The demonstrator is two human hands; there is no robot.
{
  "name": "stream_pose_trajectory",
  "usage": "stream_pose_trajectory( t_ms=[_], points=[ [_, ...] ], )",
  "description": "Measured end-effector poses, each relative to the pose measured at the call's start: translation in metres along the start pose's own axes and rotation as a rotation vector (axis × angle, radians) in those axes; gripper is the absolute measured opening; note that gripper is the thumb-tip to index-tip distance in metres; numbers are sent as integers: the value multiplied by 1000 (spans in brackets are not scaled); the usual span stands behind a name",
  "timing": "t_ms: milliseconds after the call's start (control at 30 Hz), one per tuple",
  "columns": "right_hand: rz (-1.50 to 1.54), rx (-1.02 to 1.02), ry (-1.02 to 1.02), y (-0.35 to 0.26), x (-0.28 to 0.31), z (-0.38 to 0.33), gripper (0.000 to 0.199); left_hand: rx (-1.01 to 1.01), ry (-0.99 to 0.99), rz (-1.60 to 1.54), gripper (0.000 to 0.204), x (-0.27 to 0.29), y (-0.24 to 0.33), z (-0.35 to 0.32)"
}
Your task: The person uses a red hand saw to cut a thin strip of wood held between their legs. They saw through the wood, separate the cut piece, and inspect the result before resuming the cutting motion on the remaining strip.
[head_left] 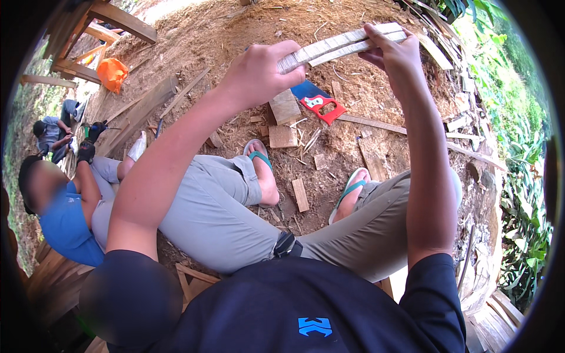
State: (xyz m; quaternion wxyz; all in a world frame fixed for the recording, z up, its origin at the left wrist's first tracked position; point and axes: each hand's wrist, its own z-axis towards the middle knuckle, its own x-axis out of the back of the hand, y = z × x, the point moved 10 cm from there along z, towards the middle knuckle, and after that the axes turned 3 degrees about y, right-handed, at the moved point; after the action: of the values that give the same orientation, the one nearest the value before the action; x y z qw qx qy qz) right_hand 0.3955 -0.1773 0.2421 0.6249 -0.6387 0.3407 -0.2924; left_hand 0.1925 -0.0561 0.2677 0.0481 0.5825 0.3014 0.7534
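Observation:
Two thin pale wooden strips (336, 47) are held up together, lying one along the other with a narrow gap toward their right part. My left hand (263, 73) is closed around their left end. At the right end, my right hand (389, 54) pinches them between thumb and fingers. Beneath them on the ground lies a handsaw (331, 112) with a red handle and blue blade, its tip partly hidden. Squared wood blocks (283, 108) sit beside the saw, nearest to my left hand.
A co-worker in a blue shirt (69, 226) sits close on my left; another person (52, 132) is farther back. Long planks (138, 115), an orange bag-like thing (112, 75) and a timber frame (73, 67) stand or lie left. Offcuts (301, 195) and shavings litter the ground. Plants (518, 194) line the right.

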Motion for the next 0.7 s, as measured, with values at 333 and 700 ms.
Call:
stream_pose_trajectory(
  t_ms=[333, 700],
  points=[
    [-61, 15, 60, -14, 3, -8, 67, -5, 51, 23, 26, 5, -1, 4],
    [66, 145, 81, -39, -2, -19, 76, 4, 65, -29, 37, 12, 4, 4]
  ],
)
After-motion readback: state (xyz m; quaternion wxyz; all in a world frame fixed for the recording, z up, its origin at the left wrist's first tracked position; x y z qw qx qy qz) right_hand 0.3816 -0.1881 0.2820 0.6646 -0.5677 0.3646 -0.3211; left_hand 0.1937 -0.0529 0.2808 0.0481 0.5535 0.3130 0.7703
